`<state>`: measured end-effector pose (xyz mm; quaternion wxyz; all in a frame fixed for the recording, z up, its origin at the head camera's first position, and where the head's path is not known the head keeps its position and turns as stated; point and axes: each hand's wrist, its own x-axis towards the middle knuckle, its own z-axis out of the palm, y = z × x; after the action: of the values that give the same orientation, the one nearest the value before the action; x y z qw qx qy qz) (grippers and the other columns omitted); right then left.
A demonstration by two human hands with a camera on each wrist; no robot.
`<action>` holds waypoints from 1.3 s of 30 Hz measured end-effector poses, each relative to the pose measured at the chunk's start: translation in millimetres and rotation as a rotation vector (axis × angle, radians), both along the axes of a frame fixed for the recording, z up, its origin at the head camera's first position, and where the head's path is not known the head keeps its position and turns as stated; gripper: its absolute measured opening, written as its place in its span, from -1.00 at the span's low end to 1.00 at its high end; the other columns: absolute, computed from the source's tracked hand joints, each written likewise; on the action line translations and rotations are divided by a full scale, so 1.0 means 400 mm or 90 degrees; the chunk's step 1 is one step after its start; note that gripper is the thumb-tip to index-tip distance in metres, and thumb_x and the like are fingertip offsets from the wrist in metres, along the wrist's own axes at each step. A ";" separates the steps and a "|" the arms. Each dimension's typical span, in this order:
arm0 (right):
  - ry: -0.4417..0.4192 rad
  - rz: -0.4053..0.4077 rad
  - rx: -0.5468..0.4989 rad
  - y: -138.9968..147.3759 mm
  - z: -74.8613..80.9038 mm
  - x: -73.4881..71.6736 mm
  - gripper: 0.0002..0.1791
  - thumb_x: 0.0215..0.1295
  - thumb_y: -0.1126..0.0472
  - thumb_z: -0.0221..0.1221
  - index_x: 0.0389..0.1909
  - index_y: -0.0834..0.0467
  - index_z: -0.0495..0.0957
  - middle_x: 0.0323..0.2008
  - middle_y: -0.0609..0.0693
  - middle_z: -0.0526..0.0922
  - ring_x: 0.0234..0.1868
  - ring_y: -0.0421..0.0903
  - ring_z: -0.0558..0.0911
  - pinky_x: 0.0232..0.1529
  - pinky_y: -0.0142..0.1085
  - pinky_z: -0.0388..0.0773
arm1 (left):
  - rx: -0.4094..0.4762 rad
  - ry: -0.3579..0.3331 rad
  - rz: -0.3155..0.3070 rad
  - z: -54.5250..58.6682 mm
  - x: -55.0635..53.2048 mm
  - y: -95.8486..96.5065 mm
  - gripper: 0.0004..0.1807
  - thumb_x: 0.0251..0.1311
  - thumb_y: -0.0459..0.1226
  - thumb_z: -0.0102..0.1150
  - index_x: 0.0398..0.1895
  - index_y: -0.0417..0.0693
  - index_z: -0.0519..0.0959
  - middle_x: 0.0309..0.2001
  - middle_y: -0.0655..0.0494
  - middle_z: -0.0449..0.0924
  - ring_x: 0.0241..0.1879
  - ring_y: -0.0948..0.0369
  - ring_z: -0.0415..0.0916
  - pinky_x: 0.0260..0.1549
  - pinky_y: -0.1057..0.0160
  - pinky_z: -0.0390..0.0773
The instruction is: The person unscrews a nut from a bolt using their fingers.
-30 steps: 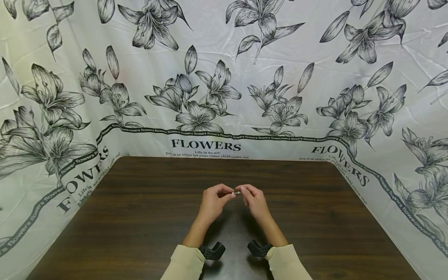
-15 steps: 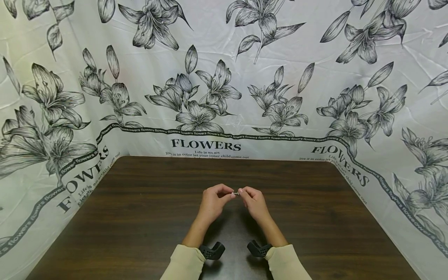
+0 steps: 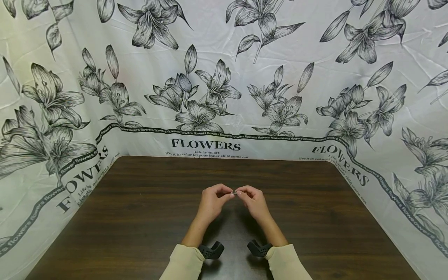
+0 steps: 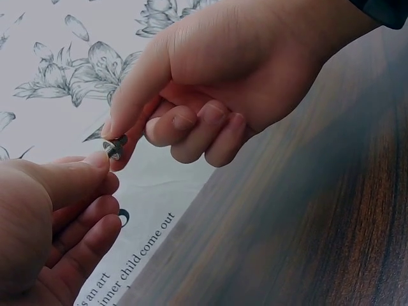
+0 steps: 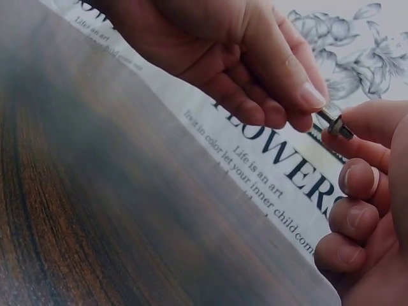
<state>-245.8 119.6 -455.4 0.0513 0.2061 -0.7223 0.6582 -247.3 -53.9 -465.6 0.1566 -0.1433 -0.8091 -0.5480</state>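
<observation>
A small metal bolt lies level between my hands, above the table. My left hand pinches one end between thumb and forefinger, hiding that end. At the other end, the right hand has its thumb and forefinger on either side. In the right wrist view a nut sits on the bolt's shank, and a bit of threaded tip pokes out past it. The left wrist view shows a flat, washer-like disc between the two sets of fingertips. The other fingers of both hands are curled in.
A dark wood-grain table spreads beneath the hands. White cloth printed with lilies and lettering hangs around its back and sides. Each wrist wears a black camera band by a cream sleeve.
My right fingertips have shifted along the bolt toward the left hand, so less of it shows between them. The left hand stays almost in place.
</observation>
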 end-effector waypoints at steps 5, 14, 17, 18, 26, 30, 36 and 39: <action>0.001 0.015 -0.029 0.006 -0.038 -0.023 -0.88 0.32 0.46 0.15 -0.22 0.48 0.58 -0.71 -0.06 0.32 -0.69 -0.24 0.28 -0.64 -0.40 0.24 | 0.000 0.000 0.002 0.000 0.000 0.001 -0.91 0.03 -0.33 0.44 -0.39 -0.01 0.71 -0.44 0.27 0.66 -0.41 0.29 0.58 -0.37 0.29 0.57; 0.009 0.008 -0.045 0.009 -0.060 -0.034 -0.87 0.28 0.41 0.21 -0.19 0.39 0.61 -0.71 -0.10 0.32 -0.70 -0.24 0.28 -0.64 -0.41 0.24 | 0.000 0.008 0.004 0.001 0.000 -0.001 -0.91 0.02 -0.31 0.45 -0.40 0.01 0.71 -0.44 0.28 0.66 -0.42 0.29 0.58 -0.38 0.28 0.58; 0.013 0.013 -0.047 0.010 -0.060 -0.035 -0.86 0.27 0.43 0.22 -0.18 0.39 0.61 -0.71 -0.09 0.32 -0.70 -0.25 0.28 -0.63 -0.42 0.24 | 0.000 0.009 0.003 0.001 0.000 -0.001 -0.91 0.02 -0.30 0.45 -0.39 0.01 0.71 -0.44 0.28 0.66 -0.41 0.29 0.58 -0.38 0.28 0.58; 0.014 0.014 -0.047 0.011 -0.060 -0.035 -0.86 0.26 0.43 0.22 -0.18 0.40 0.61 -0.71 -0.09 0.32 -0.70 -0.25 0.28 -0.63 -0.42 0.24 | 0.000 0.010 0.003 0.000 0.000 -0.002 -0.91 0.03 -0.30 0.45 -0.39 0.01 0.71 -0.44 0.28 0.66 -0.41 0.29 0.58 -0.37 0.28 0.58; 0.025 0.015 -0.051 0.012 -0.062 -0.036 -0.89 0.26 0.47 0.19 -0.22 0.39 0.61 -0.71 -0.10 0.32 -0.69 -0.25 0.28 -0.64 -0.41 0.24 | 0.000 0.005 -0.001 -0.001 -0.002 -0.003 -0.92 0.04 -0.30 0.44 -0.39 0.03 0.71 -0.43 0.28 0.66 -0.41 0.30 0.59 -0.37 0.29 0.58; 0.019 0.017 -0.061 0.013 -0.061 -0.036 -0.91 0.27 0.48 0.17 -0.24 0.40 0.61 -0.70 -0.09 0.33 -0.69 -0.24 0.28 -0.63 -0.41 0.25 | -0.003 0.002 0.000 -0.001 -0.002 -0.004 -0.92 0.05 -0.30 0.44 -0.38 0.03 0.71 -0.42 0.28 0.67 -0.40 0.29 0.59 -0.37 0.28 0.58; -0.021 0.006 -0.064 0.012 -0.049 -0.032 -0.87 0.32 0.47 0.15 -0.18 0.46 0.58 -0.67 -0.02 0.34 -0.67 -0.22 0.29 -0.62 -0.42 0.24 | -0.009 -0.005 0.001 -0.001 -0.001 -0.002 -0.91 0.04 -0.29 0.44 -0.38 0.03 0.71 -0.43 0.29 0.66 -0.40 0.30 0.58 -0.37 0.29 0.57; -0.045 -0.009 -0.041 0.007 -0.023 -0.017 -0.84 0.37 0.41 0.12 -0.18 0.47 0.58 -0.67 0.01 0.35 -0.67 -0.21 0.31 -0.62 -0.42 0.26 | -0.011 -0.006 0.000 -0.002 -0.001 -0.001 -0.92 0.05 -0.28 0.44 -0.38 0.03 0.72 -0.43 0.29 0.66 -0.41 0.30 0.58 -0.37 0.28 0.57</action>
<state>-252.8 122.4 -464.6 0.0368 0.1757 -0.7033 0.6878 -247.5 -54.2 -466.4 0.1513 -0.1419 -0.8148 -0.5414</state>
